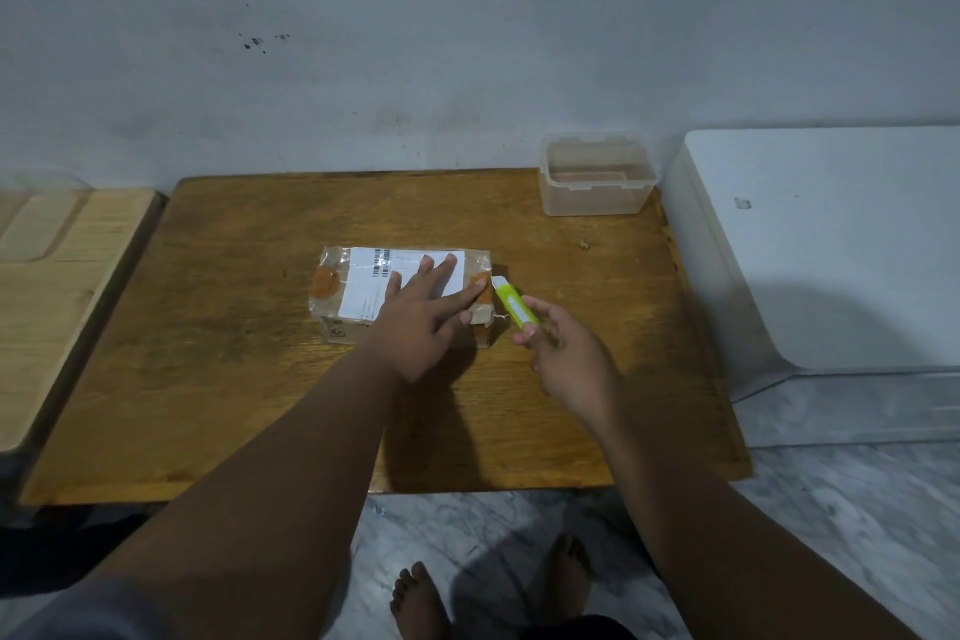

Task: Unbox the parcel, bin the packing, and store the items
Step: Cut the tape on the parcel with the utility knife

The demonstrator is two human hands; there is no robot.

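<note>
A small cardboard parcel [353,296] wrapped in clear tape, with a white shipping label and brown tape patches, lies in the middle of the wooden table [234,379]. My left hand [426,322] rests flat on its top, fingers spread, pressing it down. My right hand [563,359] holds a yellow-green box cutter [511,307] by its rear end. The cutter's white tip touches the parcel's right end, beside the brown tape there.
An empty clear plastic container [597,174] stands at the table's back right corner. A white lidded bin [831,244] sits on the marble floor to the right. A lighter wooden table [57,286] adjoins on the left. My bare feet [421,598] show below the table's front edge.
</note>
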